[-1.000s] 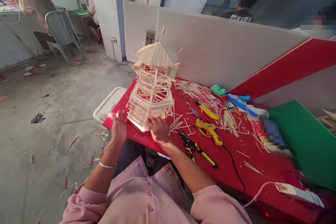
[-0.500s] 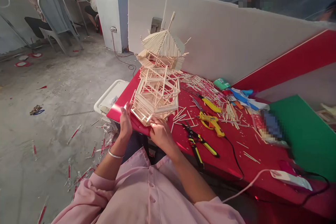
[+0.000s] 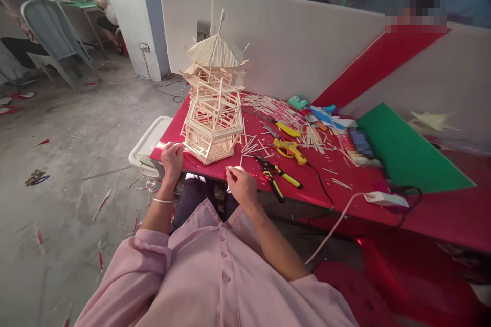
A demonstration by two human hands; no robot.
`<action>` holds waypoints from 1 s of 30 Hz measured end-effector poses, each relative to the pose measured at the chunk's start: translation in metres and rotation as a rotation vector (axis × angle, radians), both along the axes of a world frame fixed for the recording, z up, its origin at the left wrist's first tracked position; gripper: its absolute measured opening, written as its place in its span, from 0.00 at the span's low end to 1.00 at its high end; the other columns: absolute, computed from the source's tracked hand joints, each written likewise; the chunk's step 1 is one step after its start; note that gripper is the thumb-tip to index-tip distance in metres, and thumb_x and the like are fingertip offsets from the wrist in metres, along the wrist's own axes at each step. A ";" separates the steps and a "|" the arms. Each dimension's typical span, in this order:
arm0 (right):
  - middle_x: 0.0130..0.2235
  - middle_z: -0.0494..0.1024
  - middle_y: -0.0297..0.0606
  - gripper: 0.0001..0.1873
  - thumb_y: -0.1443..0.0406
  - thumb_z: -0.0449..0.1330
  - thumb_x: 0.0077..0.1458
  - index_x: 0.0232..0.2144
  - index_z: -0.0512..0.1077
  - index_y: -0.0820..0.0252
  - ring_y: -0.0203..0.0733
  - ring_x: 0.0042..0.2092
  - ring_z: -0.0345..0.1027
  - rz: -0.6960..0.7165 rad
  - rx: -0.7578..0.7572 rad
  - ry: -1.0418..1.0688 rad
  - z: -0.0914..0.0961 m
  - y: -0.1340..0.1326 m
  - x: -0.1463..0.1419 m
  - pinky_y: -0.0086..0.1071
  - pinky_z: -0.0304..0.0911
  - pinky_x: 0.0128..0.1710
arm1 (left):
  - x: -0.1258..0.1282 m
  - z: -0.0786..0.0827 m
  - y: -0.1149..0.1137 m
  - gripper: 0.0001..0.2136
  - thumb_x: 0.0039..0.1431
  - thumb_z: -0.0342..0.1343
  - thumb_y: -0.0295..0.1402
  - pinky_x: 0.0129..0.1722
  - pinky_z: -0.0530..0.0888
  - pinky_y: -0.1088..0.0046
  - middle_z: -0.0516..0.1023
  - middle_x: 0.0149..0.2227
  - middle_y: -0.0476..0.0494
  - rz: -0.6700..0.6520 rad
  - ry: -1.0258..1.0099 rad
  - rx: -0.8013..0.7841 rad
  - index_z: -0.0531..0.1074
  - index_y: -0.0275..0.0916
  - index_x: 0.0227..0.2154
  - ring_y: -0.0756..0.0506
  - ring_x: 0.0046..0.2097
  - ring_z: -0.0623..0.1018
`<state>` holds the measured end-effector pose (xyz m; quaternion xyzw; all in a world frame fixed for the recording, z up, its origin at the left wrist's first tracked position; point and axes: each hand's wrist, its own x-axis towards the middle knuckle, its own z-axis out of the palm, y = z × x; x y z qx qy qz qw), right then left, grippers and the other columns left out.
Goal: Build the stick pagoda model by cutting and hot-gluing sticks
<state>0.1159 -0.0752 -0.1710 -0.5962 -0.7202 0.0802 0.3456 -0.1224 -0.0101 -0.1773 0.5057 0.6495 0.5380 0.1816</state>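
Note:
A many-sided pagoda model (image 3: 213, 127) of thin pale wooden sticks stands upright near the front edge of the red table (image 3: 284, 184). My left hand (image 3: 172, 160) is at the table's edge, by the model's lower left side, with its fingers curled in; whatever they hold, if anything, is hidden. To the right of the base, my right hand (image 3: 242, 183) is closed in a pinch, apart from the model. I cannot make out anything between its fingertips. Loose sticks (image 3: 251, 145) and yellow-black pliers (image 3: 274, 171) lie to its right.
A yellow glue gun (image 3: 289, 150), a yellow-handled cutter (image 3: 287, 129) and more sticks (image 3: 268, 111) lie further right. Beyond are a green board (image 3: 406, 156) and a white power strip (image 3: 385, 198). A white tray (image 3: 140, 150) stands left; white panels (image 3: 284, 51) stand behind.
My right hand has drawn away from the model's lower edge. My left hand has gone from upright against its side to curled fingers. The model appears turned, and the view has shifted right.

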 end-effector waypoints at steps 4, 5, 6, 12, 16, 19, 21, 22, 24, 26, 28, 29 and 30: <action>0.37 0.82 0.42 0.12 0.63 0.55 0.58 0.36 0.79 0.57 0.44 0.36 0.75 -0.045 -0.028 0.037 0.004 0.006 0.014 0.34 0.67 0.39 | 0.006 0.002 -0.024 0.09 0.60 0.53 0.35 0.45 0.69 0.63 0.76 0.35 0.43 0.081 0.014 0.031 0.76 0.38 0.31 0.45 0.40 0.74; 0.36 0.82 0.42 0.12 0.62 0.55 0.57 0.34 0.79 0.57 0.45 0.36 0.75 -0.055 -0.036 0.055 0.006 0.008 0.018 0.35 0.67 0.39 | 0.008 0.003 -0.034 0.09 0.60 0.53 0.36 0.43 0.69 0.63 0.76 0.34 0.43 0.097 0.016 0.036 0.76 0.38 0.31 0.46 0.38 0.74; 0.36 0.82 0.43 0.12 0.62 0.55 0.57 0.33 0.78 0.57 0.45 0.36 0.75 -0.062 -0.046 0.077 0.006 0.011 0.021 0.35 0.67 0.39 | 0.011 0.004 -0.043 0.09 0.60 0.53 0.37 0.42 0.70 0.63 0.76 0.33 0.43 0.108 0.021 0.038 0.76 0.39 0.31 0.46 0.36 0.73; 0.32 0.82 0.41 0.17 0.54 0.53 0.60 0.33 0.76 0.59 0.44 0.34 0.75 0.012 -0.169 0.254 0.007 0.012 0.011 0.34 0.67 0.36 | 0.058 0.005 -0.085 0.17 0.66 0.45 0.41 0.31 0.67 0.70 0.72 0.26 0.46 -0.151 0.170 -0.048 0.70 0.40 0.25 0.48 0.29 0.71; 0.30 0.81 0.39 0.24 0.51 0.48 0.63 0.33 0.77 0.58 0.40 0.32 0.74 0.165 -0.263 0.346 0.012 -0.004 -0.008 0.32 0.68 0.34 | 0.101 -0.003 -0.099 0.14 0.63 0.49 0.35 0.26 0.62 0.73 0.73 0.21 0.48 -0.400 0.298 -0.161 0.71 0.39 0.22 0.48 0.25 0.72; 0.32 0.82 0.37 0.18 0.50 0.57 0.57 0.31 0.79 0.55 0.41 0.36 0.74 0.292 -0.299 0.366 0.020 -0.012 -0.013 0.34 0.68 0.41 | 0.118 -0.011 -0.106 0.07 0.53 0.55 0.27 0.27 0.63 0.74 0.77 0.23 0.44 -0.555 0.359 -0.217 0.75 0.38 0.22 0.46 0.27 0.75; 0.31 0.82 0.36 0.15 0.52 0.61 0.53 0.30 0.80 0.53 0.43 0.38 0.75 0.307 -0.301 0.383 0.028 -0.013 -0.009 0.36 0.67 0.44 | 0.119 -0.014 -0.109 0.05 0.50 0.57 0.25 0.27 0.63 0.74 0.79 0.24 0.44 -0.630 0.377 -0.234 0.77 0.38 0.23 0.46 0.28 0.77; 0.30 0.82 0.36 0.15 0.52 0.61 0.54 0.29 0.80 0.53 0.43 0.38 0.75 0.288 -0.296 0.396 0.033 -0.013 -0.006 0.36 0.67 0.43 | 0.117 -0.015 -0.110 0.06 0.49 0.58 0.25 0.27 0.64 0.75 0.80 0.25 0.45 -0.657 0.379 -0.236 0.78 0.38 0.23 0.46 0.29 0.77; 0.28 0.81 0.38 0.18 0.50 0.59 0.54 0.29 0.80 0.56 0.43 0.33 0.74 0.217 -0.288 0.427 0.041 -0.011 0.004 0.34 0.67 0.36 | 0.113 -0.014 -0.111 0.06 0.51 0.59 0.25 0.28 0.64 0.76 0.81 0.26 0.48 -0.676 0.371 -0.237 0.79 0.41 0.24 0.48 0.30 0.78; 0.23 0.79 0.37 0.21 0.48 0.58 0.54 0.27 0.79 0.59 0.41 0.25 0.71 0.090 -0.301 0.418 0.049 -0.010 0.016 0.31 0.62 0.27 | 0.108 -0.013 -0.113 0.05 0.52 0.61 0.28 0.28 0.64 0.78 0.81 0.25 0.51 -0.643 0.354 -0.241 0.80 0.44 0.24 0.50 0.28 0.77; 0.19 0.76 0.35 0.22 0.47 0.59 0.53 0.23 0.77 0.59 0.39 0.22 0.67 0.013 -0.349 0.288 0.053 -0.012 0.026 0.30 0.57 0.23 | 0.105 -0.012 -0.114 0.05 0.51 0.64 0.33 0.26 0.62 0.78 0.79 0.22 0.53 -0.571 0.335 -0.247 0.79 0.44 0.22 0.52 0.25 0.75; 0.18 0.75 0.34 0.22 0.48 0.59 0.53 0.21 0.76 0.58 0.38 0.22 0.67 0.023 -0.381 0.177 0.054 -0.015 0.030 0.29 0.55 0.23 | 0.103 -0.011 -0.114 0.07 0.49 0.66 0.36 0.24 0.61 0.78 0.77 0.20 0.53 -0.523 0.328 -0.248 0.78 0.43 0.20 0.52 0.23 0.73; 0.17 0.74 0.33 0.22 0.49 0.58 0.54 0.19 0.75 0.57 0.38 0.22 0.67 0.071 -0.417 0.056 0.053 -0.018 0.033 0.29 0.54 0.24 | 0.100 -0.010 -0.113 0.10 0.48 0.67 0.38 0.23 0.60 0.77 0.75 0.17 0.53 -0.467 0.323 -0.247 0.77 0.42 0.17 0.52 0.21 0.71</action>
